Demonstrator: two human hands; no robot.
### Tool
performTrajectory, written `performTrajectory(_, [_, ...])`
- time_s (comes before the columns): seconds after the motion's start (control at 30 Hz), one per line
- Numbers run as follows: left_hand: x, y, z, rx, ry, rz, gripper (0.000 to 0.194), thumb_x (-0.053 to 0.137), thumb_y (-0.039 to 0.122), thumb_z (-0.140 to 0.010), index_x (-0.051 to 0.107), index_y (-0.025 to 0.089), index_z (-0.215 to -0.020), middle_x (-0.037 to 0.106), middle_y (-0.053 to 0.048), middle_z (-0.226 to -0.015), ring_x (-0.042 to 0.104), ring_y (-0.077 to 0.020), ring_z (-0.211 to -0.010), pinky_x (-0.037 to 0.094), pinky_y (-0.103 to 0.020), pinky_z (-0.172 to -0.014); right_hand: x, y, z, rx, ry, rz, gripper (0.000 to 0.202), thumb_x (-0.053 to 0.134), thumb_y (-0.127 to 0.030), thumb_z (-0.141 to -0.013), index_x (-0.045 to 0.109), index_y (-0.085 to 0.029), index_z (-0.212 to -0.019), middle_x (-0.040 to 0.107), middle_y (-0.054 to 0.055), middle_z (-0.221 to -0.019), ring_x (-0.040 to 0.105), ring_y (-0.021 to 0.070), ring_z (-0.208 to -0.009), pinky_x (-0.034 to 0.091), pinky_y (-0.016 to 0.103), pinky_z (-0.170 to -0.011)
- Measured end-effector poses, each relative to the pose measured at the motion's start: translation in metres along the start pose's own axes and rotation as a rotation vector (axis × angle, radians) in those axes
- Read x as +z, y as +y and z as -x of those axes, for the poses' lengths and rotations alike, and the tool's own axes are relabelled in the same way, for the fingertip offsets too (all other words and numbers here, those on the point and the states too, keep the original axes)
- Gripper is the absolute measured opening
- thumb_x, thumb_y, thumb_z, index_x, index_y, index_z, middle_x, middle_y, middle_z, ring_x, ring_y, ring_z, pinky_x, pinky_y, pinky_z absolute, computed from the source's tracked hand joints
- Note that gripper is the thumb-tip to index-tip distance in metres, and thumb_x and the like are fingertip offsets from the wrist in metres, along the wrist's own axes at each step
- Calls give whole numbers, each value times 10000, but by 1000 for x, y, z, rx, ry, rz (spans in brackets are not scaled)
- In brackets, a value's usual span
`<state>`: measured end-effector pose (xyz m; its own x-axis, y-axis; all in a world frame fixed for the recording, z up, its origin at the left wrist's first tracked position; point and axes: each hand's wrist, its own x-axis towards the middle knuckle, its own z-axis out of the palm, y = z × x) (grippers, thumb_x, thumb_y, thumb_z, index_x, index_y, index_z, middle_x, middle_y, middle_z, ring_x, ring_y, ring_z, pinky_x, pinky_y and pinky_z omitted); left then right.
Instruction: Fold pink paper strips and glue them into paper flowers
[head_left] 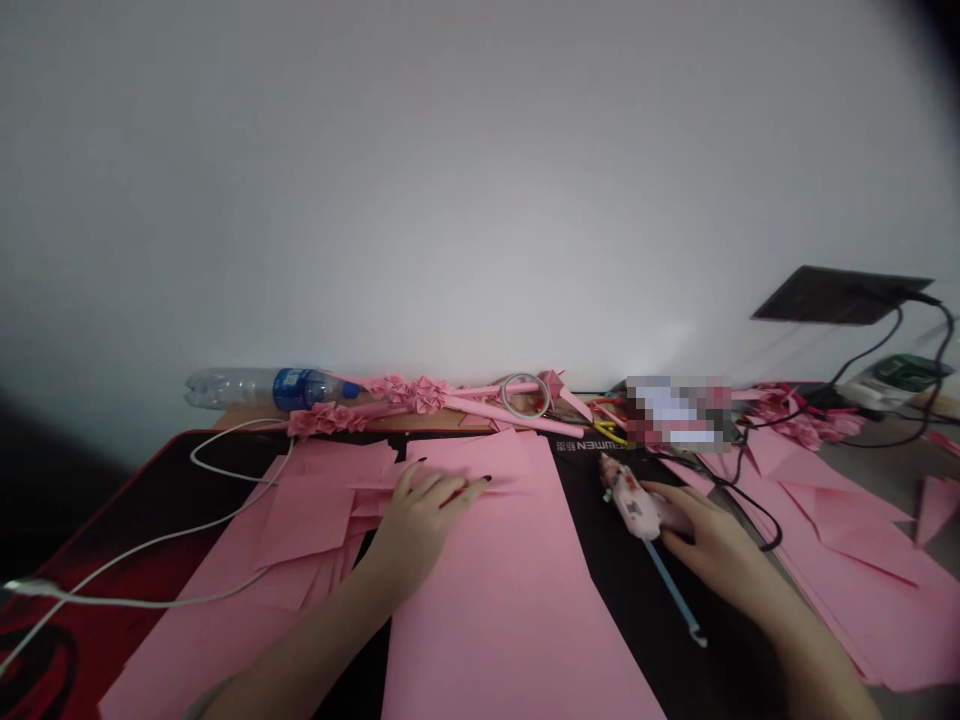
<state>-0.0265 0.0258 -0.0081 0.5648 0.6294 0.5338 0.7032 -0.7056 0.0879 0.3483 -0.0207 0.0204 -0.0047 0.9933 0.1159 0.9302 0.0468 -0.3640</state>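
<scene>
My left hand [429,510] lies palm down over pink paper sheets [495,600] in the middle of the desk mat. Its fingers are spread, touching a smaller pink sheet near the far end of the stack. At the right, my right hand [705,535] is closed round the handle of a pale pink hot glue gun [634,500]. The gun's nozzle points away toward the wall. A blue glue stick [675,590] sticks out of its back end, toward me.
Square pink papers [307,515] lie at the left under a white cable [150,545]. More pink sheets [847,530] are at the right. Along the wall are a plastic bottle [247,388], folded paper flowers [424,393], a tape roll [525,378] and yellow-handled scissors [609,432]. A black cord [776,530] runs near the gun.
</scene>
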Motion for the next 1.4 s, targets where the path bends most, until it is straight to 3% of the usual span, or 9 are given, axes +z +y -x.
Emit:
performTrajectory(0.2, [0,-1,-1,8,-14,-3,445,408,22,-886,584,230,-1238,683,-36,-1106,575,-197,-968,337,-414,-979,-11,-16,-16,161,76,-424,240,555,-430,-793,606,-195,-783,615,28,-649,570,190,-586,467,291,-528])
performTrajectory(0.4, [-3,-2,-1,-2,-26,-12,449,389,40,-901,559,230,-1271,682,-40,-1099,566,-192,-977,346,-406,-975,-5,-20,-24,205,51,-687,277,704,-406,-693,524,-197,-711,554,-27,-625,511,133,-552,424,241,-495])
performTrajectory(0.53, [-2,-3,-1,17,-10,-13,447,369,38,-905,571,229,-1256,682,-37,-1106,567,-188,-960,352,-404,-957,0,-22,-25,201,63,-668,299,632,-431,-770,496,-197,-644,547,-18,-580,492,127,-521,401,249,-487])
performTrajectory(0.67, [0,-4,-1,21,5,-18,443,358,30,-909,585,227,-1234,687,-33,-1097,565,-184,-952,348,-403,-960,-1,-25,-25,167,112,-547,255,607,-413,-771,528,-199,-656,564,0,-577,541,162,-539,431,269,-479])
performTrajectory(0.73, [-1,-5,-1,20,6,-12,442,359,32,-909,589,233,-1229,687,-32,-1093,564,-179,-962,345,-400,-969,-4,-25,-23,114,137,-453,210,607,-392,-760,607,-188,-808,662,51,-734,636,233,-723,513,319,-598])
performTrajectory(0.83, [-3,-4,-1,7,-23,8,443,374,27,-906,585,236,-1235,679,-30,-1117,566,-180,-972,330,-406,-986,-7,-16,-17,47,147,-334,402,567,-353,-793,581,-181,-1156,658,115,-1148,606,288,-1080,507,380,-872])
performTrajectory(0.97, [-4,-3,-1,-4,-24,35,443,381,26,-906,584,234,-1240,682,-36,-1109,571,-183,-961,325,-411,-990,-6,7,-7,-40,166,-91,489,501,-260,-796,507,-186,-1280,577,120,-1279,558,280,-1165,449,397,-968])
performTrajectory(1.2, [-4,-1,-1,-2,-13,60,435,374,33,-916,585,244,-1232,685,-29,-1106,569,-187,-964,323,-423,-993,1,23,10,25,160,317,550,457,-172,-694,523,-248,-1235,625,98,-1191,568,331,-1123,469,483,-839])
performTrajectory(1.4, [-4,-3,-1,7,-42,37,427,402,36,-904,579,233,-1239,684,-32,-1101,582,-190,-956,336,-429,-982,2,30,19,110,115,345,529,417,-176,-659,556,-270,-1161,650,80,-1155,606,330,-1060,473,483,-735])
